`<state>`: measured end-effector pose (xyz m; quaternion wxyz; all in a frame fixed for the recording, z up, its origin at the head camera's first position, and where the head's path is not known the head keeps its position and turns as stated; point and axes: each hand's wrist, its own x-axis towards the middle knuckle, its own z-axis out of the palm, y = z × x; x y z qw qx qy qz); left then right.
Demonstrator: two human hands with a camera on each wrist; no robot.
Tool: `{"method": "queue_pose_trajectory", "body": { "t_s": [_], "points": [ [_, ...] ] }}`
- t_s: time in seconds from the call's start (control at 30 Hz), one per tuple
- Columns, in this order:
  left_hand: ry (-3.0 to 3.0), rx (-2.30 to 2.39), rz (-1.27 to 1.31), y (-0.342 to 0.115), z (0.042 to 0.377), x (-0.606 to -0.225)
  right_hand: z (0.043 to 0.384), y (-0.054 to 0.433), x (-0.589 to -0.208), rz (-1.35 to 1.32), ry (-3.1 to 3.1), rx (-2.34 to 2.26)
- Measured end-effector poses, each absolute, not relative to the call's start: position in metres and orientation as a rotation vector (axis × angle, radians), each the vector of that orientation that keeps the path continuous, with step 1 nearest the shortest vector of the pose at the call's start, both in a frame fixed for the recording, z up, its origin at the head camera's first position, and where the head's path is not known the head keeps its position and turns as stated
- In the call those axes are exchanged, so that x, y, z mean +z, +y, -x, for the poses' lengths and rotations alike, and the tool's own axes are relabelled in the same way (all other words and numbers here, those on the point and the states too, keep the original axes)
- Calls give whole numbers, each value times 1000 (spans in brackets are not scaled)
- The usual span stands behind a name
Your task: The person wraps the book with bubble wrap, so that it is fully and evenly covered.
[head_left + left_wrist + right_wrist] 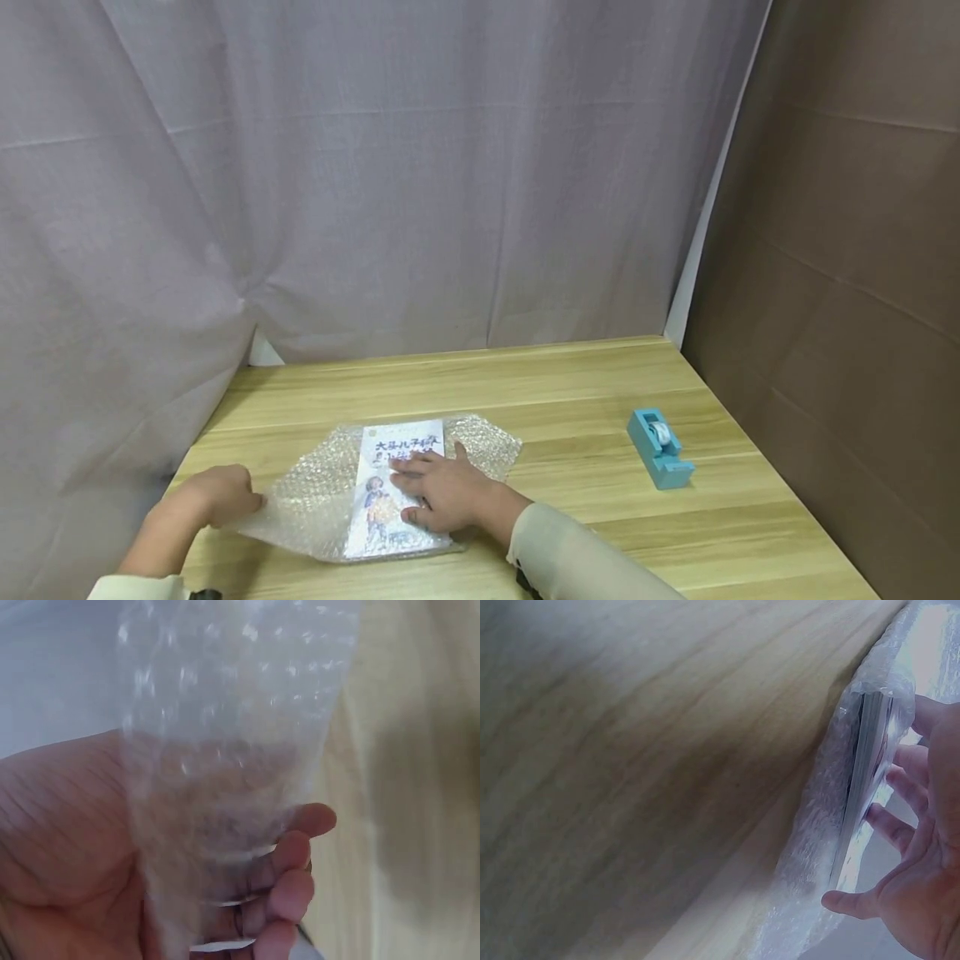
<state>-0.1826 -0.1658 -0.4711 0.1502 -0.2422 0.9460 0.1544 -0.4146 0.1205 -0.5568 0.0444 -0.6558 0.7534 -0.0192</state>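
A white book (382, 500) with a drawn figure and dark lettering on its cover lies on a sheet of bubble wrap (307, 496). My right hand (446, 492) rests on the cover with its fingers spread; the right wrist view shows the book's page edges (866, 750) beside the fingers. My left hand (217, 496) grips the left end of the bubble wrap, lifted off the table. In the left wrist view the clear wrap (232, 690) runs over the palm, with the fingers curled round it.
A blue tape dispenser (660, 450) holding a roll of tape stands on the right part of the wooden table (570, 400). Grey curtains (450, 183) hang behind the table, and a brown one (847, 250) hangs along its right side.
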Motion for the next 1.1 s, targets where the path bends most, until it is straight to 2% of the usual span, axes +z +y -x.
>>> {"method": "queue_pose_trajectory", "body": {
  "t_s": [0.3, 0.57, 0.83, 1.1],
  "points": [
    [2790, 710, 766, -170, 184, -446, 414, 121, -556, 2010, 2299, -48],
    [2827, 1121, 659, -137, 197, -427, 413, 122, -553, 1996, 2304, -57],
    [2784, 1373, 531, -99, 210, -422, 414, 121, -556, 2032, 2308, -67],
    [2727, 1510, 448, -83, 224, -430, 415, 121, -557, 2031, 2315, -64]
  ]
}}
